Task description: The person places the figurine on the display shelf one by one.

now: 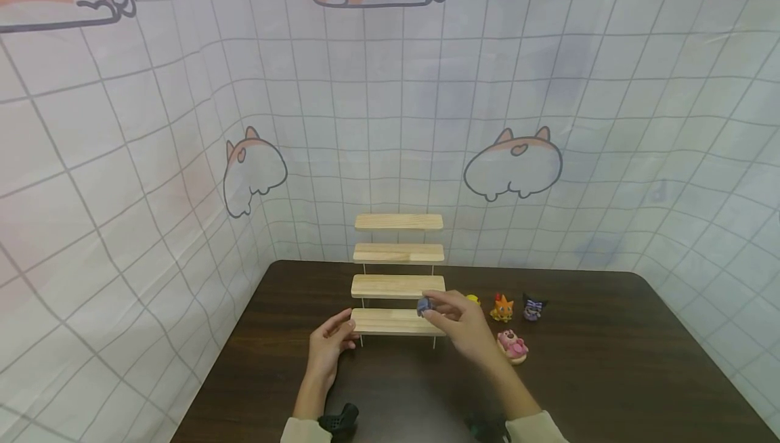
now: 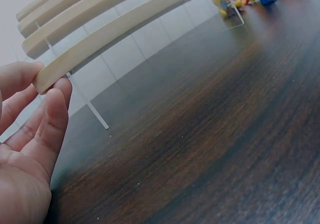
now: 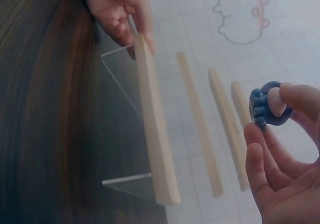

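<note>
Pinching a small blue figurine [image 3: 270, 103] between right hand [image 1: 466, 328] thumb and fingers, parted only by its width, near the right end of the lowest board [image 1: 384, 322] of the stepped stand [image 1: 396, 252] toward the desk [image 1: 609, 368]'s back edge, and gripping that board's left end with left hand [image 1: 328, 345] fingers closed on it.

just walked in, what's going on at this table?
A person's left hand grips the left end of the lowest shelf of a four-tier wooden stand. Their right hand pinches a small blue figurine, held in the air near the stand's right side. To the right, on the dark table, are a pink figurine, an orange one, a dark purple one and a partly hidden yellow one.
</note>
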A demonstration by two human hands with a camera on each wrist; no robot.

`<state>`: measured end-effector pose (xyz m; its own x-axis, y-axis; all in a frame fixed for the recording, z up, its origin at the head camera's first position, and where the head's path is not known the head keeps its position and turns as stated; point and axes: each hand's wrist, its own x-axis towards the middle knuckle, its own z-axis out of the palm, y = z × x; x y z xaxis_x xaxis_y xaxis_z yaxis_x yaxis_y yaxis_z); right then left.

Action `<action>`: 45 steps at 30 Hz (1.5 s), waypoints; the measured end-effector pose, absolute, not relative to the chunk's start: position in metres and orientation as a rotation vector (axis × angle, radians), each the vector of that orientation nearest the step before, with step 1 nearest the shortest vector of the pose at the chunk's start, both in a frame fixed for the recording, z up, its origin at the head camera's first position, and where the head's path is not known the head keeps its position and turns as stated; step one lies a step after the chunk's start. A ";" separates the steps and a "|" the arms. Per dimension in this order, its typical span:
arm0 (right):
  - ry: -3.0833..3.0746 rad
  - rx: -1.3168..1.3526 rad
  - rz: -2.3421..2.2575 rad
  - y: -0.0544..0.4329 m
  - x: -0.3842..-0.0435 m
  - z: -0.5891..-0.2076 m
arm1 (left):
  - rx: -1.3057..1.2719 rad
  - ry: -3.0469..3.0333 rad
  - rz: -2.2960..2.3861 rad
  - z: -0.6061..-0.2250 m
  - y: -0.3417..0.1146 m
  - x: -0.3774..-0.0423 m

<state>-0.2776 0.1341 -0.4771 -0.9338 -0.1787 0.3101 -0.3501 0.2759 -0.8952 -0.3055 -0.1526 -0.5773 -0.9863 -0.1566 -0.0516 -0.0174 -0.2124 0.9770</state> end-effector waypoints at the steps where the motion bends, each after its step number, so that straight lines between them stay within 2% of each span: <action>1: -2.390 0.507 1.723 0.132 -0.278 -0.477 | 0.210 -1.913 -2.369 -0.578 -0.153 -0.305; 25: -2.406 0.578 1.700 0.079 -0.296 -0.476 | 0.233 -1.908 -2.378 -0.578 -0.152 -0.308; 45: -2.431 0.601 1.632 0.049 -0.331 -0.486 | 0.221 -1.907 -2.375 -0.579 -0.152 -0.308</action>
